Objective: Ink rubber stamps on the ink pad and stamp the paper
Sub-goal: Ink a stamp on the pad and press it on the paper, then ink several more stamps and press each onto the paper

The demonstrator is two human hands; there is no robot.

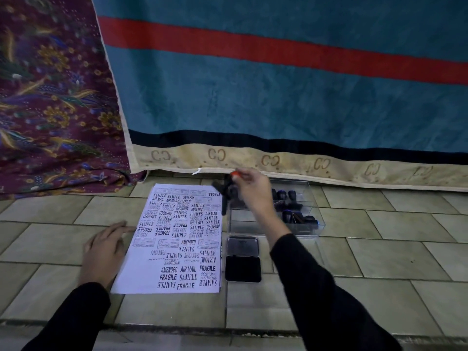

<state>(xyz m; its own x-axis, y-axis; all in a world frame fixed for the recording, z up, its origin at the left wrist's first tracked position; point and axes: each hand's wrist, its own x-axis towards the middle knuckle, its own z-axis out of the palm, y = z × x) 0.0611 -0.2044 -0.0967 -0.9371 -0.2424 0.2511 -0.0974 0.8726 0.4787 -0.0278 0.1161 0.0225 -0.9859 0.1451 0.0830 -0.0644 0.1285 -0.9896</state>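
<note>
While the L hand (106, 247) lies flat, fingers straight, on the left edge of the paper (177, 239), pin it firm. The sheet's crowded, so aim for the bare lower-left corner. The R hand (253, 191) grips a black stamp (224, 191) over the top-right corner; prob. best pressed level on the open ink pad (243, 271). The clear box (314, 198) holds several dark-handled stamps (288, 196).

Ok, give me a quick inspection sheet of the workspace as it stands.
Surface: pale tiled floor, job's things laid directly on it.
Job's things: paper covered with prints; ink pad open, right of it; clear box holding spare stamps; one stamp in hand, blurred.
Clutter: nothing seen.
Grips: left hand flat on floor at paper's left edge; right hand holds the stamp above the box.
Cables: nothing seen.
Surroundings: teal blanket with red stripe and floral cloth behind.
</note>
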